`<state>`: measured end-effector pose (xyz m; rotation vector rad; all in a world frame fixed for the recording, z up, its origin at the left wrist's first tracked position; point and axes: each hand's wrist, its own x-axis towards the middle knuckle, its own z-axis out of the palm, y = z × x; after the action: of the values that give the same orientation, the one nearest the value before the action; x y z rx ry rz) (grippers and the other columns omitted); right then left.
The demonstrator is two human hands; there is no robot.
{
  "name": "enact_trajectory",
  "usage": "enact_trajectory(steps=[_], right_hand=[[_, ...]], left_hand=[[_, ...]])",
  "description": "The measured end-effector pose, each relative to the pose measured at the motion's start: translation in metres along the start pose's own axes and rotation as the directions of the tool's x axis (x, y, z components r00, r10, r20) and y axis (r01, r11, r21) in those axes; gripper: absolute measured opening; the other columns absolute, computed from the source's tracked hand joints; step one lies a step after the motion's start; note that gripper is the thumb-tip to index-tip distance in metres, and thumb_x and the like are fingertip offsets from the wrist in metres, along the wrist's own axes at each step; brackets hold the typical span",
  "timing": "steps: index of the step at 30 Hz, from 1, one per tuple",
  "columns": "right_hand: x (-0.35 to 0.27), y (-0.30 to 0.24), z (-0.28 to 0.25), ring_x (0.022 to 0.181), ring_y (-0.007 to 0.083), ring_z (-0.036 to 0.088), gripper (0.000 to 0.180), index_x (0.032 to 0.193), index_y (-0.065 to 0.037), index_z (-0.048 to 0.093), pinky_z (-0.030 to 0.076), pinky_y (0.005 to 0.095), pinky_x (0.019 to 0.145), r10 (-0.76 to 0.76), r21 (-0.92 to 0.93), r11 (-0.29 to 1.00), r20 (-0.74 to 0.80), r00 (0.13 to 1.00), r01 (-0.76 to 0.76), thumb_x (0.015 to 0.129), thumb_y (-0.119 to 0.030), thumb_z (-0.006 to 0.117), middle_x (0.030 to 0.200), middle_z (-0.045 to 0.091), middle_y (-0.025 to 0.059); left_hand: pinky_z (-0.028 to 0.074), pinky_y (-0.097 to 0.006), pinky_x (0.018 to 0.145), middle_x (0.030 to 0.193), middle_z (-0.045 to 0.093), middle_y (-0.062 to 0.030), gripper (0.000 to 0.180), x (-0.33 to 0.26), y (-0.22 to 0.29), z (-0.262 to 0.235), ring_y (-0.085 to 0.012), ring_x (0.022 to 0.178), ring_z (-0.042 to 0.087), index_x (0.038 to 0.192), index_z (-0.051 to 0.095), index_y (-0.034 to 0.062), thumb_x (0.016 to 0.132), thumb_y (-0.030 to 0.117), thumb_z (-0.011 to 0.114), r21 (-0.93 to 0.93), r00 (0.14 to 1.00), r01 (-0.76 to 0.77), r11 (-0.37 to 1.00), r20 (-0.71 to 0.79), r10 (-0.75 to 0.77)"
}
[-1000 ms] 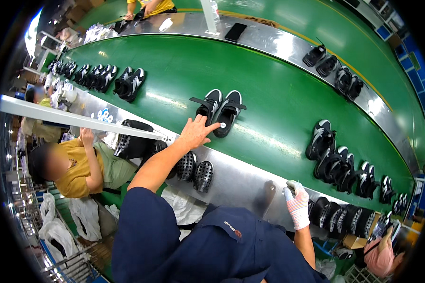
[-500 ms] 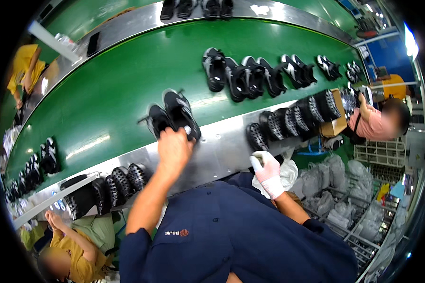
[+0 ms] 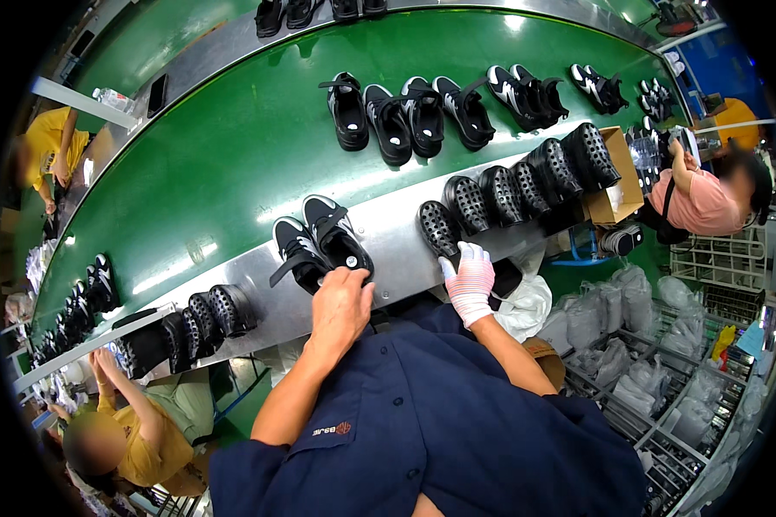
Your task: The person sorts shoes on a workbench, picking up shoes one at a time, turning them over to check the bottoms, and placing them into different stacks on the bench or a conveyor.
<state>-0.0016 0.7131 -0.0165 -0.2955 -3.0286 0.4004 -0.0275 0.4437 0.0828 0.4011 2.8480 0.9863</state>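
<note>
Left hand: my bare left hand (image 3: 341, 306) lies palm down on the heel ends of a pair of black sports shoes with white soles (image 3: 321, 243); the fingers are spread a little and rest on the shoes, I cannot tell if they really grip.
Right hand: my right hand in a white and pink knitted glove (image 3: 468, 280) rests on the shiny metal edge strip of the conveyor (image 3: 388, 246), fingers half bent, holding nothing that I can see; the fingertips are just beside the nearest black moulded sole.
Pair of shoes: it stands partly on the metal strip and partly on the wide green conveyor belt (image 3: 233, 164), toes pointing away from me, directly in front of my left hand.
Beyond right hand: a row of black moulded soles with round holes (image 3: 517, 185) stands on edge along the strip, going away to the right up to a brown cardboard box (image 3: 616, 185).
Beyond left hand: a shorter row of the same black soles (image 3: 203, 319) leans on the strip, to my left.
Far on belt: more black shoes with white soles (image 3: 414, 112) lie in a loose line, well apart from both hands.
Neighbours: a person in a yellow shirt (image 3: 134, 431) sits below left, a person in a pink shirt (image 3: 707, 198) at right.
</note>
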Motion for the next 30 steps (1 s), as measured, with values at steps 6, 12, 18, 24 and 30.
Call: enact_trajectory(steps=[6,12,18,24,30], right_hand=[[0.001,0.019,0.0,0.098,0.0358,0.065,0.047,0.113,-0.004,0.067,0.053,0.0469,0.086,-0.141,0.017,0.99,0.056,0.988,0.141,0.082,-0.036,0.081,0.107,0.068,0.0159],[0.006,-0.007,-0.015,0.105,0.037,0.065,0.066,0.122,-0.002,0.063,0.054,0.0471,0.089,-0.014,0.092,0.996,0.07,0.997,0.008,0.076,-0.043,0.085,0.118,0.065,0.0175],[0.02,-0.021,0.005,0.109,0.0405,0.063,0.059,0.124,-0.001,0.061,0.055,0.0485,0.091,0.007,0.147,0.989,0.083,0.997,-0.02,0.078,-0.032,0.083,0.126,0.062,0.0209],[0.016,-0.013,0.005,0.1,0.0402,0.064,0.043,0.11,-0.001,0.065,0.055,0.0499,0.085,-0.094,0.153,0.984,0.04,0.995,0.087,0.077,-0.024,0.08,0.115,0.065,0.02],[0.017,-0.012,-0.021,0.1,0.0401,0.062,0.039,0.108,-0.001,0.066,0.054,0.0493,0.087,-0.177,0.181,0.964,-0.1,0.979,0.193,0.073,-0.014,0.079,0.113,0.065,0.0188]], left_hand=[[0.055,-0.046,0.082,0.094,0.07,-0.0191,0.019,0.022,0.023,0.053,-0.04,0.092,0.068,0.104,0.073,-0.0002,0.09,0.012,0.072,-0.173,0.996,0.034,0.984,0.089,-0.019],[0.053,-0.053,0.086,0.099,0.07,-0.0282,0.033,0.076,0.008,0.145,-0.0455,0.097,0.068,0.102,0.072,-0.0065,0.095,0.026,0.068,-0.218,0.983,0.134,0.967,-0.092,-0.157],[0.054,-0.05,0.085,0.085,0.072,-0.031,0.05,0.095,0.023,0.138,-0.0463,0.09,0.071,0.089,0.078,-0.0051,0.092,0.044,0.068,-0.206,0.92,0.343,0.916,0.271,-0.284],[0.057,-0.031,0.065,0.093,0.076,-0.0136,0.053,0.097,-0.016,0.172,-0.0172,0.077,0.071,0.133,0.063,-0.0065,0.095,0.028,0.075,-0.504,0.835,0.549,0.666,0.352,-0.423],[0.055,-0.038,0.087,0.12,0.069,-0.0225,0.059,0.099,0.002,0.155,-0.0285,0.104,0.069,0.136,0.062,-0.0035,0.094,0.037,0.074,-0.491,0.829,0.549,0.676,0.217,-0.516]])
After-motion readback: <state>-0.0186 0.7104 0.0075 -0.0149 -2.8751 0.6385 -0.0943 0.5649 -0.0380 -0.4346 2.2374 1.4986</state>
